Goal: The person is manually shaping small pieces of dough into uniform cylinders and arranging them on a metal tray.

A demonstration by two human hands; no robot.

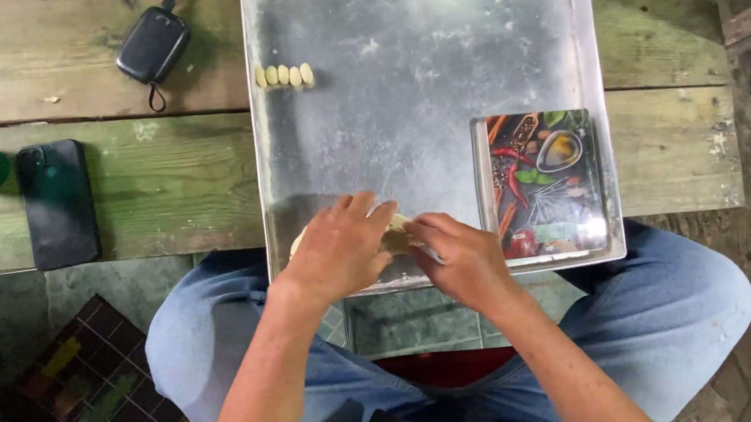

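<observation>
Dough lump (396, 234) betw. both hands — left hand (338, 249), right hand (461, 262) — on tray (418, 80).

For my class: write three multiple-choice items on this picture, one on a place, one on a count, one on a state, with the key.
1. Where does the patterned board lie?
A. in the metal tray's near right corner
B. on the phone
C. on the floor

2. How many small dough pieces sit in the row?
A. two
B. five
C. nine

3. What are the left hand and right hand doing?
A. resting apart
B. together on a pale dough lump
C. holding the phone

Key: 1 A, the board rests inside the tray; 2 B, five pieces show; 3 B, both hands meet on the lump.
</observation>
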